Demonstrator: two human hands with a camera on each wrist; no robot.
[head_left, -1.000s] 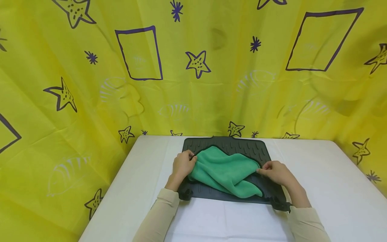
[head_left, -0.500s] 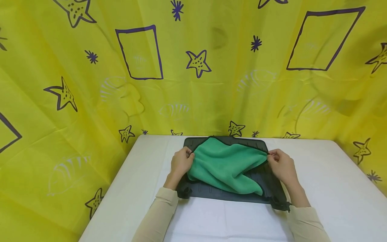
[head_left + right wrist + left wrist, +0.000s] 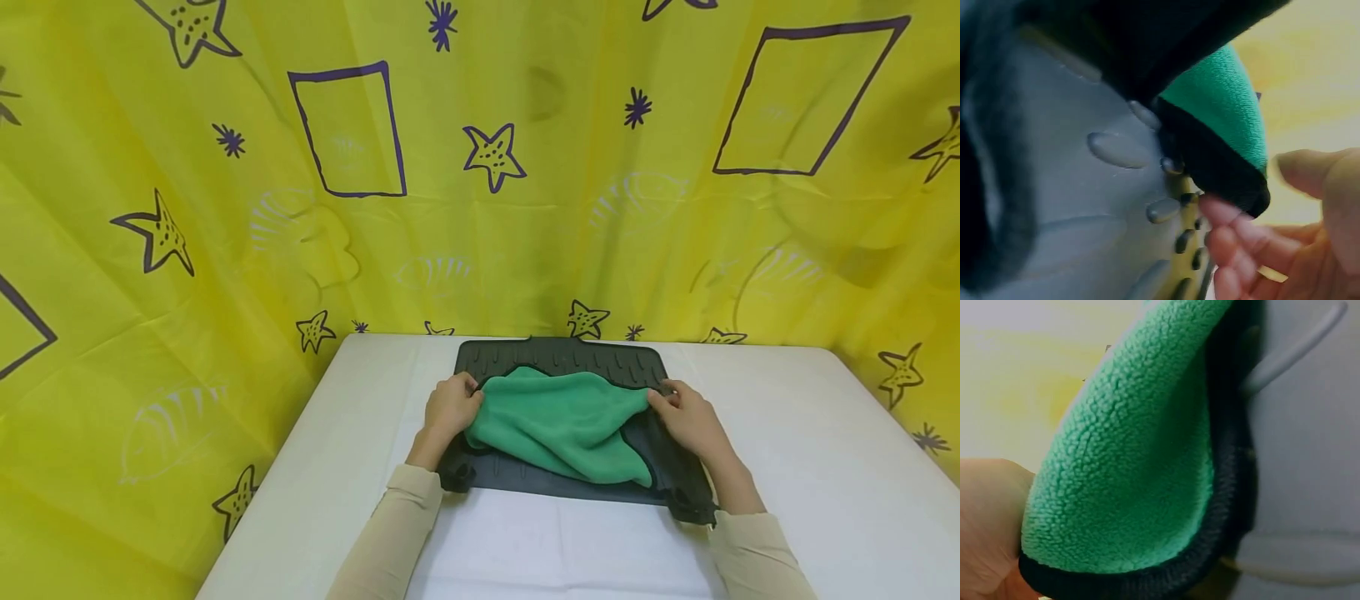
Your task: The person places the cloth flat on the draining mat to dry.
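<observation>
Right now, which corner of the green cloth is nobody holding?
The corner of the green cloth pointing toward the person, lying loose on the dark mat. The left hand and right hand pinch the side corners.

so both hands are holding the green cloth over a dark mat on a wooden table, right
Not quite: the table is white, not wooden, as the head view shows. The rest holds: the left hand and right hand each hold an edge of the green cloth over the dark mat.
</observation>
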